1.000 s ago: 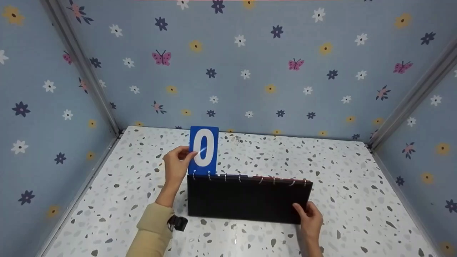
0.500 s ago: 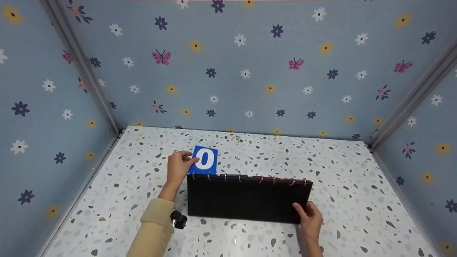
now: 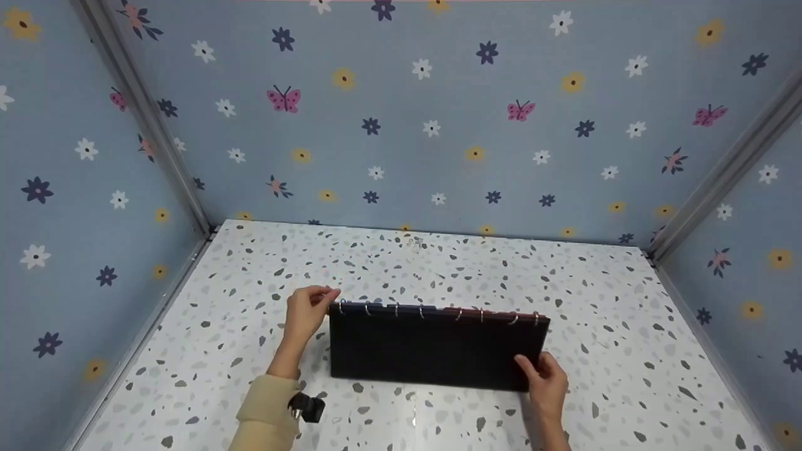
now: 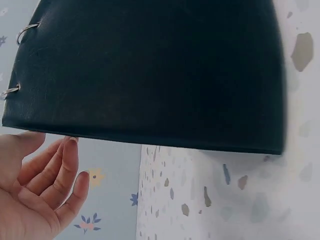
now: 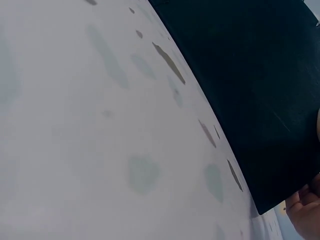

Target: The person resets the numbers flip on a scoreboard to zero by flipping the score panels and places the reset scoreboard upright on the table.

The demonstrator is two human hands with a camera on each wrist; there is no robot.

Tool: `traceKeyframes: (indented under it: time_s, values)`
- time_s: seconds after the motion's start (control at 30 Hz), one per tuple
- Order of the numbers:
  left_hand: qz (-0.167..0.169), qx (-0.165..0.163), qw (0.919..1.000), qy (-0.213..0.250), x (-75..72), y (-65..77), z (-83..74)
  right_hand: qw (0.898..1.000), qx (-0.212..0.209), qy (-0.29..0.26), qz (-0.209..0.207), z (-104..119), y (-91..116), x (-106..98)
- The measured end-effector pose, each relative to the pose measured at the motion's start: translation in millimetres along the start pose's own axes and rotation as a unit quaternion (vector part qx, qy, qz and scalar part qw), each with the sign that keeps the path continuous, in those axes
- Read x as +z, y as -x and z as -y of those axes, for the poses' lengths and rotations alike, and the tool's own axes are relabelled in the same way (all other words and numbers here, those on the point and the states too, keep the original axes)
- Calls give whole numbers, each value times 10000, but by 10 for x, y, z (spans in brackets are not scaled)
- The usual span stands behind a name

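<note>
A black flip scoreboard [image 3: 432,347] stands tilted on the speckled table, its plain back toward me and metal rings along its top edge. In the head view my left hand [image 3: 307,310] is at its upper left corner, with the thumb just above the edge. The left wrist view shows this hand's [image 4: 40,190] fingers loosely bent by the board's side edge; some fingertips are hidden behind it. My right hand [image 3: 548,385] grips the lower right corner, thumb on the back. Part of that hand [image 5: 305,210] shows in the right wrist view. The number cards' faces are hidden.
The white speckled tabletop [image 3: 207,376] extends around the scoreboard. Blue flower-patterned panels [image 3: 401,144] enclose the back and both sides, with grey metal posts [image 3: 150,125] at the corners. A black device [image 3: 307,407] is strapped at my left wrist.
The blue card with a white 0, held upright in my left hand, has tipped away over the top and dropped out of sight behind the board. My left hand lowered; the right kept its grip.
</note>
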State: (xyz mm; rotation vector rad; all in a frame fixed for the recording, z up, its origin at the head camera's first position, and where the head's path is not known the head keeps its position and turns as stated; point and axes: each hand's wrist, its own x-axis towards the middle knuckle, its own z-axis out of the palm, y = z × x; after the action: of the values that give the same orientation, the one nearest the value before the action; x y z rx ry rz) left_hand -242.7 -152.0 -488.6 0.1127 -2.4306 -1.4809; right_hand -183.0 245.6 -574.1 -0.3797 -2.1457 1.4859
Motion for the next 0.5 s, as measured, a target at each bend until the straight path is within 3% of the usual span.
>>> traceKeyframes:
  time_s: [0.23, 0.5]
  values:
    - [-466, 82, 9975, 525, -9, 233, 32, 9995, -163, 184, 211, 33, -35, -47]
    - [-853, 18, 9870, 1361, 52, 554, 54, 9934, -134, 411, 1060, 92, -113, -177]
